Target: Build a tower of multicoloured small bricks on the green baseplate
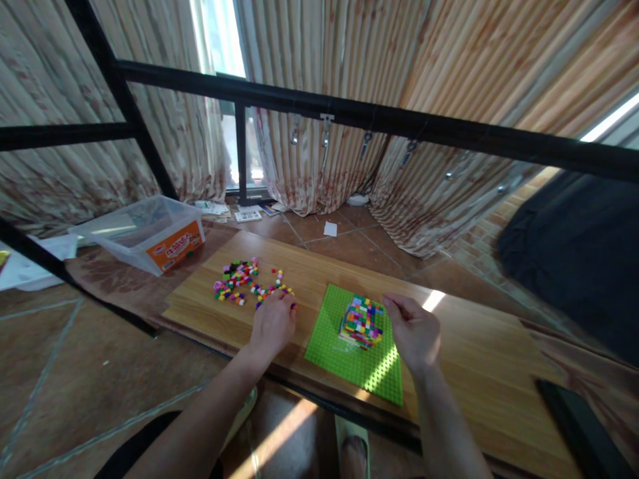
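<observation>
We seem to be picking bricks (243,271) with our left hand (273,324), its grip unclear; our right hand (415,329), grip narrow, contents hidden, is beside the block (361,322) on the baseplate (325,346). Small bricks call for precision.

Bright plastic building bricks (362,322) here, smooth-faced, over a studded green plastic baseplate (329,346) — and beneath, a smooth wood-grain board (464,362) catching a sheen! Behind, pleated cloth curtains (324,53); left, a clear, glossy plastic bin (124,249).

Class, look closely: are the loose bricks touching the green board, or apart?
Apart. The head view shows a strip of wooden tabletop between the loose bricks and the green board.
</observation>
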The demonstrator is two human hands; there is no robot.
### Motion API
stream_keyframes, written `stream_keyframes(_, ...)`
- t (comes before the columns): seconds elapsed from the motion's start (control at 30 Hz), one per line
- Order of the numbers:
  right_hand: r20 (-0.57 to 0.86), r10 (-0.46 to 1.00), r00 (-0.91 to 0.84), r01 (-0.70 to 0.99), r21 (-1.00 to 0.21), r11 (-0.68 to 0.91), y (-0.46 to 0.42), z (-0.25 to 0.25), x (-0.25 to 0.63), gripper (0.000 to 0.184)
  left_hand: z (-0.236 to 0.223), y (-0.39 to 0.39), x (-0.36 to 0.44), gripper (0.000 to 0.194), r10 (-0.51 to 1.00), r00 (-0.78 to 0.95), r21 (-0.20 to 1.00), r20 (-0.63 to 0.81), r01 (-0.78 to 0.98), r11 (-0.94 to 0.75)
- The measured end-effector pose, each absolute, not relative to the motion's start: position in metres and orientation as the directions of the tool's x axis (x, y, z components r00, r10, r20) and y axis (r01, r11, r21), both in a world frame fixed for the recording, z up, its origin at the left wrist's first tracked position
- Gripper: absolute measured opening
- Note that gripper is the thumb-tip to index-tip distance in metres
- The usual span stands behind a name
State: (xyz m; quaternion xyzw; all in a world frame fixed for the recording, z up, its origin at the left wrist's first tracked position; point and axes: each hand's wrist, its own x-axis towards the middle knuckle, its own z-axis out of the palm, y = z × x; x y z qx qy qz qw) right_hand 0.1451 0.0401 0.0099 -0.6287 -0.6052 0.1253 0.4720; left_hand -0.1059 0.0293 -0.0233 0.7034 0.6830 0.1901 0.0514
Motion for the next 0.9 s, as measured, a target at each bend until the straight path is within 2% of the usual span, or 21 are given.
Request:
stream_keyframes(0.33,0.441,0.864,0.244,0.630,-0.749,0.204,0.041,0.008,0.141,0.026,-0.032,0.033,-0.101,0.018,0.976,0.037,0.312,0.213,0.944,-0.104)
stream_keyframes(0.43,0.493,0.821,0.288,0.606,-0.757,0.242,0.038,0.013,0.136,0.024,-0.026,0.032,-0.097,0.015,0.968,0.014,0.402,0.252,0.908,-0.118)
stream_keyframes(0.5,0.560,0.779,0.281,0.590,-0.741,0.320,0.033,0.018,0.127,0.022,-0.021,0.031,-0.093,0.011,0.965,-0.028,0.542,0.262,0.831,-0.123)
stream_keyframes(0.57,0.620,0.757,0.206,0.578,-0.702,0.416,0.025,0.023,0.115,0.018,-0.016,0.031,-0.088,0.010,0.975,-0.069,0.749,0.210,0.652,-0.115)
stream_keyframes(0.63,0.633,0.773,0.054,0.556,-0.662,0.503,0.016,0.027,0.100,0.014,-0.010,0.029,-0.082,0.013,0.993,-0.060,0.939,0.103,0.335,-0.077)
stream_keyframes(0.67,0.619,0.784,-0.041,0.547,-0.643,0.536,0.012,0.028,0.094,0.015,-0.006,0.028,-0.080,0.016,0.998,-0.033,0.988,0.048,0.149,-0.042)
stream_keyframes(0.73,0.600,0.780,-0.176,0.523,-0.615,0.590,0.007,0.029,0.082,0.018,0.001,0.023,-0.077,0.022,0.995,0.082,0.985,-0.056,-0.160,0.068)
stream_keyframes(0.77,0.586,0.779,-0.221,0.515,-0.608,0.604,0.005,0.029,0.077,0.020,0.005,0.020,-0.076,0.023,0.984,0.155,0.958,-0.086,-0.260,0.124)
stream_keyframes(0.83,0.565,0.779,-0.271,0.502,-0.607,0.615,0.004,0.030,0.072,0.024,0.012,0.016,-0.077,0.023,0.962,0.250,0.899,-0.114,-0.386,0.207)
stream_keyframes(0.9,0.556,0.782,-0.281,0.492,-0.616,0.615,0.005,0.030,0.070,0.026,0.016,0.012,-0.079,0.021,0.948,0.290,0.866,-0.129,-0.433,0.251)
